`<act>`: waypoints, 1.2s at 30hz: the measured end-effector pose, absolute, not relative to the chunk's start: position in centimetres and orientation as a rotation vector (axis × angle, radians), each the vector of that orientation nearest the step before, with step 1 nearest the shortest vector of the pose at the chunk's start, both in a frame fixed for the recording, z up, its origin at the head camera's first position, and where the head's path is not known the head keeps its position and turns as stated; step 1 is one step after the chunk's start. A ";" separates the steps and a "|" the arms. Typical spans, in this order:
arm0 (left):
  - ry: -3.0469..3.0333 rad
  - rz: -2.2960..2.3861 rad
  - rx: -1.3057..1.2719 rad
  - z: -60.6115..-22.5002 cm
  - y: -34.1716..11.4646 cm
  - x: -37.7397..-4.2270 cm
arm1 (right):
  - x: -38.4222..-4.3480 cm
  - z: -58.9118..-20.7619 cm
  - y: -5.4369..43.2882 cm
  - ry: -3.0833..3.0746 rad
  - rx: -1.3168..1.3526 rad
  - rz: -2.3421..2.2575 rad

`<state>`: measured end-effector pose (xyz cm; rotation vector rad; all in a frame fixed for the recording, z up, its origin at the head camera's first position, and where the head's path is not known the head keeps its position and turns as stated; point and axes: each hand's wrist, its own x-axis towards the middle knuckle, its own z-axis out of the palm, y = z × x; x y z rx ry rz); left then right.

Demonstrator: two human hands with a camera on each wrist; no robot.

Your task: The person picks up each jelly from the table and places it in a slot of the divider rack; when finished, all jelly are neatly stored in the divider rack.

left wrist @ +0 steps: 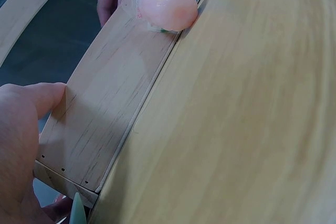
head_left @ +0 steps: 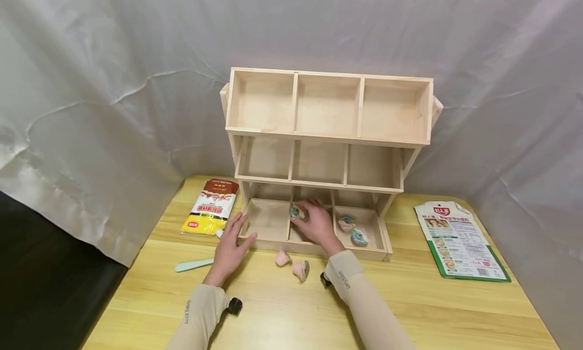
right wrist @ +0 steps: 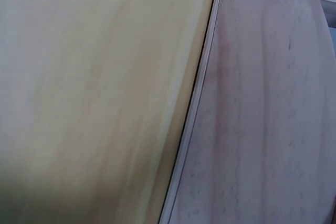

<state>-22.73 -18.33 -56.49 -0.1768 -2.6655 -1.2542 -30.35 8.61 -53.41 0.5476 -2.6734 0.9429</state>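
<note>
My right hand (head_left: 316, 223) pinches a jelly cup (head_left: 297, 211) with a colourful lid at the divider between the left and middle bottom compartments of the wooden rack (head_left: 319, 245). At the rack's front left corner rests my left hand (head_left: 230, 251), its fingers along the side and its thumb on the front edge. Two jelly cups (head_left: 359, 236) lie in the bottom right compartment. On the table before the rack are two pink jelly cups (head_left: 282, 258); one pink cup (left wrist: 169, 3) shows large in the left wrist view. The right wrist view hides my right hand.
A red and yellow food pouch (head_left: 210, 207) lies left of the rack, and a pale green flat-handled utensil (head_left: 194, 265) sits nearer my left arm. On the right is a green and white packet (head_left: 461, 241). The rack's upper tiers (head_left: 328, 135) overhang the bottom one.
</note>
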 end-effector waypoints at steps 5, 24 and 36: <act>-2.673 -1.264 -0.162 -56.4 -18.3 -22.5 | -30.4 -53.7 8.8 -2.734 0.563 0.832; -2.687 -1.255 -0.161 -56.5 -18.2 -22.5 | -30.0 -53.9 9.0 -2.831 0.550 0.725; -2.685 -1.268 -0.160 -56.1 -18.3 -22.6 | -29.8 -52.8 9.5 -2.770 0.533 0.890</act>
